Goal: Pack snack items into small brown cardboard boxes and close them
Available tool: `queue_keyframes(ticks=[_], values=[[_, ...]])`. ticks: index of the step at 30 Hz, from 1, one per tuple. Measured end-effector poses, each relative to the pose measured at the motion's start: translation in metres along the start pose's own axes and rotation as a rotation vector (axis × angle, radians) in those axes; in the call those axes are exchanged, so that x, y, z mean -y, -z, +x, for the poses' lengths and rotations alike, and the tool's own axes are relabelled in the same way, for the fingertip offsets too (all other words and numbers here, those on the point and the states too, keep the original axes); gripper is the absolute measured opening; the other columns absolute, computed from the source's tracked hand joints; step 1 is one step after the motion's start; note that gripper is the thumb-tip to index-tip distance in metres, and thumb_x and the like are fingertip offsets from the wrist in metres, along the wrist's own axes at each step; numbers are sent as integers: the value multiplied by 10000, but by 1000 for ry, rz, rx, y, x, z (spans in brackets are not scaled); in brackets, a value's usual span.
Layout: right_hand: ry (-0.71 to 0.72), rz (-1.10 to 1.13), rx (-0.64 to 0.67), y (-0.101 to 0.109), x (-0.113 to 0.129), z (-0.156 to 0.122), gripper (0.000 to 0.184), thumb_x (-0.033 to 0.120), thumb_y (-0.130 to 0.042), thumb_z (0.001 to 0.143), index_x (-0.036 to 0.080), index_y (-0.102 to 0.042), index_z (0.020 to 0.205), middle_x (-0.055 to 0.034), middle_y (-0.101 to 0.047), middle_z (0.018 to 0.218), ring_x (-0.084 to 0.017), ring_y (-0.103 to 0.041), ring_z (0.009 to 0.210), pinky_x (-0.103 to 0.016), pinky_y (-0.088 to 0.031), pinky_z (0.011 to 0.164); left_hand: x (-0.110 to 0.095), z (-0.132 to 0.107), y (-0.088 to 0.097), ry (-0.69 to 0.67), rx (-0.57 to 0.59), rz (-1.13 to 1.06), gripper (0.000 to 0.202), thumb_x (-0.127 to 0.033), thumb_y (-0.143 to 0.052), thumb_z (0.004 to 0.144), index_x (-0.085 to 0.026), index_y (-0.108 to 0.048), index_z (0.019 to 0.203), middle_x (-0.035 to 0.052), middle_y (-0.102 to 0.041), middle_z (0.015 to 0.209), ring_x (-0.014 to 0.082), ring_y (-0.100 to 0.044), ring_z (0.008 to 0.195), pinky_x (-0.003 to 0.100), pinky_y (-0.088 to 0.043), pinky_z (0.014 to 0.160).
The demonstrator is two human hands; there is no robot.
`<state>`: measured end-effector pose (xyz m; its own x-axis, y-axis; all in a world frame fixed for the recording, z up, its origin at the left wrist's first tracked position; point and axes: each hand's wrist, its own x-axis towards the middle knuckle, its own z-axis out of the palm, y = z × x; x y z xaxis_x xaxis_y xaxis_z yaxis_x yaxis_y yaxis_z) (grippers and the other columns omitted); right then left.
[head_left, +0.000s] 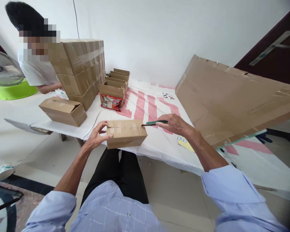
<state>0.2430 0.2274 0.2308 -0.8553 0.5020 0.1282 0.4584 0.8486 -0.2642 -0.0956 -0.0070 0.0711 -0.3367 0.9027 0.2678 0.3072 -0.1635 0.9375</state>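
A small brown cardboard box [127, 135] with clear tape on top lies at the table's front edge. My left hand [98, 135] grips its left end, thumb on the front edge and fingers at the back corner. In my right hand [172, 123] is a green and black utility knife [157, 122], its tip at the right end of the box's top. Behind the box, a red snack packet [111, 102] leans against a row of open cartons [114, 85].
A closed carton [64, 111] sits on the table's left part, before a tall stack of taped boxes [79, 69]. Behind that stack is another person [40, 71]. A large cardboard sheet [232, 100] leans at right; a yellow card [185, 143] lies near my right forearm.
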Motion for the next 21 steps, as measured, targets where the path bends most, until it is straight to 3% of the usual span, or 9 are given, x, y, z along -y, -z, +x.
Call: queue_keyframes(ticks=[8,14,21], values=[[5,129,-69,0,0,-5,314,421,-618,953,234,-866,1000,-75,-850,1014,-256,-718,872,-361,-497,744,-1,-2,2,-4,25,9,535,-525,-882,829,-314,-720,1293,103,-516,1596,362,-536,1501,489,-575,1127],[126,286,-74,-5,24,7,320,402,-618,962,201,-862,1018,-76,-831,1000,-221,-704,862,-343,-490,771,-7,-4,2,-8,32,21,589,-525,-867,855,-345,-702,1390,92,-522,1595,365,-527,1509,489,-575,1131],[230,177,-8,-16,47,34,305,344,-605,976,230,-873,1066,-55,-814,957,-203,-693,840,-321,-451,758,-1,-5,1,1,7,42,635,-570,-870,837,-336,-703,1404,103,-496,1646,389,-531,1507,526,-584,1128]])
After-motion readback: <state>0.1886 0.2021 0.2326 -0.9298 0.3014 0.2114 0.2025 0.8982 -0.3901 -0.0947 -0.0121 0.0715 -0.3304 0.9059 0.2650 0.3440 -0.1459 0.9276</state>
